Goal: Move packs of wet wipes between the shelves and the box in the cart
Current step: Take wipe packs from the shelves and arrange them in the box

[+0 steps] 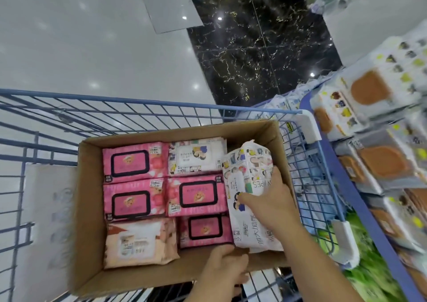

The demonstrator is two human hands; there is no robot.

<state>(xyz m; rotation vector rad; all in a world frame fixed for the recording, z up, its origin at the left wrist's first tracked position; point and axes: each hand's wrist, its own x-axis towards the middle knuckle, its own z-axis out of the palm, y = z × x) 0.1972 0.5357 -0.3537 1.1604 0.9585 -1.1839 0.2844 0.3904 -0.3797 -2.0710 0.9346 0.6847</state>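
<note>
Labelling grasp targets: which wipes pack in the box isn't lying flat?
The white cartoon-print pack on the right of the box, held by the right hand; the others lie flat.

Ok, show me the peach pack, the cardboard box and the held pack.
peach pack (136,244), head view, its white label.
cardboard box (92,197), head view, its left wall.
white pack (249,163), head view, its printed face.
</note>
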